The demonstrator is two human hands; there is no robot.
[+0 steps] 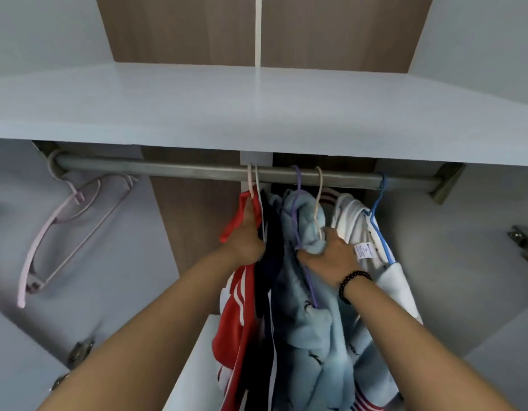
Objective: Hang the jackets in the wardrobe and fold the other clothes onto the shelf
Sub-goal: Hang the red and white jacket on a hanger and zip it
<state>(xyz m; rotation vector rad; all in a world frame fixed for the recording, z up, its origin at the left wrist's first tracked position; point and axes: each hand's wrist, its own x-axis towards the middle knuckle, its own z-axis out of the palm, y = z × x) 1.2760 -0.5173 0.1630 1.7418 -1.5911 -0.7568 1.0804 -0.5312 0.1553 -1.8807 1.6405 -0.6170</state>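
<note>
1. The left hand (247,235) grips the red jacket (236,315); its fingertips are hidden in cloth.
2. The right hand (331,256) clutches the light-blue jacket (313,336).
3. Left of both hands, the rail (156,167) carries only a pink hanger (64,229).

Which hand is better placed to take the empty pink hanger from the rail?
Probably the left hand: it grips the red jacket, nearer the empty pink hanger. The right hand holds the light blue garment, farther away.

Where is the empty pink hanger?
In the head view, the pink hanger hangs at the far left end of the rail, tilted, well apart from the red jacket and the other clothes.
</note>
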